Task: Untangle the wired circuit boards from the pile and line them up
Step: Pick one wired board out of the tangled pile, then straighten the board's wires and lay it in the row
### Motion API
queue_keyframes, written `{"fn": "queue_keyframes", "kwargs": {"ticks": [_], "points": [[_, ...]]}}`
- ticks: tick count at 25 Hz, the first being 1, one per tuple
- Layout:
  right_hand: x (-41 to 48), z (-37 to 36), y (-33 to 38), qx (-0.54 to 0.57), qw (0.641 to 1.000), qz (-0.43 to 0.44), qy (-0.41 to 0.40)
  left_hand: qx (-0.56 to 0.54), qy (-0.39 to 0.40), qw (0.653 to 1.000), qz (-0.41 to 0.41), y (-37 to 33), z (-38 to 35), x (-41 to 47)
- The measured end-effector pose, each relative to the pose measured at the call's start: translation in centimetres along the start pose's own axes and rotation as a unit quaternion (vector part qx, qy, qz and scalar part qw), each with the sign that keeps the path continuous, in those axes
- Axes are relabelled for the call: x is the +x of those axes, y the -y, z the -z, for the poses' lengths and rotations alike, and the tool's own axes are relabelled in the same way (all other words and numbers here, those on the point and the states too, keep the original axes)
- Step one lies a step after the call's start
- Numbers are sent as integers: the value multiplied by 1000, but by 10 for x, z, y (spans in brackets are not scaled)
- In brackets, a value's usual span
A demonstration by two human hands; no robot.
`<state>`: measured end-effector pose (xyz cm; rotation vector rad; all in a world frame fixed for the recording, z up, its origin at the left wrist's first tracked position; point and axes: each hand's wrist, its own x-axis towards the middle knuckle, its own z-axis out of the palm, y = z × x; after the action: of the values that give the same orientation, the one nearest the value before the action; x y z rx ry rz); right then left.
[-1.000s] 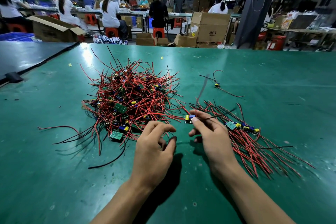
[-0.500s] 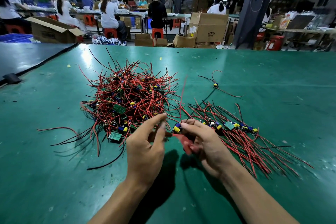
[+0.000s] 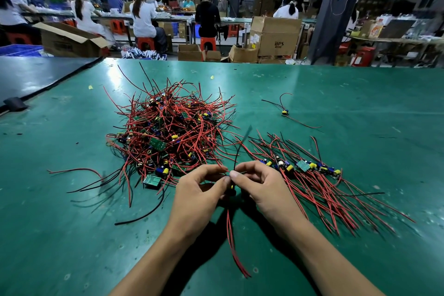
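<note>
Red wires (image 3: 231, 235) hanging down over the green surface (image 3: 72, 235), left hand (image 3: 199, 190) and right hand (image 3: 262, 182) with curled fingers (image 3: 234, 174) pinching one small board (image 3: 231, 186), mostly hidden between them, neat row of boards (image 3: 305, 168) just right, big tangled pile (image 3: 168, 137) behind, lone board (image 3: 285, 112) farther back.

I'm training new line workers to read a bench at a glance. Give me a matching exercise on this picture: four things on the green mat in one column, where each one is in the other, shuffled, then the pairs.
Things
1. tangled pile
2. lined-up row
3. lone wired part
4. board with dangling wires

Places
A. pinched between the left hand and right hand
B. alone, farther back than the row
C. left of the hands
D. right of the hands

Pairs: 1-C, 2-D, 3-B, 4-A
</note>
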<state>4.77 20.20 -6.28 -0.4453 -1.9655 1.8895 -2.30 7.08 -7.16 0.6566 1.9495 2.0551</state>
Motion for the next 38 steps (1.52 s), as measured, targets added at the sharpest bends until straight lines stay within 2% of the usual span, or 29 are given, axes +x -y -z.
{"fn": "queue_keyframes", "kwargs": {"ticks": [5,11,16,19,22,25,27,30,33,38], "points": [[-1,-1,-1,-67,997,36,5,11,-22,1000,-13,2,-1,1],[4,2,-3,-101,993,45,-38,9,3,1000,7,1,-2,0],[2,3,8,101,993,-61,8,-82,54,992,80,-2,1,3],[0,2,11,135,986,-96,16,-81,77,990,91,-4,0,3],[-1,0,9,114,991,-67,29,-101,63,987,111,-6,1,5],[2,1,4,69,997,-19,-17,-136,57,980,136,-9,0,5],[3,3,2,38,999,-17,-31,-117,67,983,128,-9,0,5],[3,2,2,37,999,-19,16,-58,87,989,109,-8,0,3],[2,1,3,5,998,17,62,13,106,991,77,-5,1,0],[2,-1,-1,55,998,-2,-6,-79,105,985,111,-6,-2,0]]}}
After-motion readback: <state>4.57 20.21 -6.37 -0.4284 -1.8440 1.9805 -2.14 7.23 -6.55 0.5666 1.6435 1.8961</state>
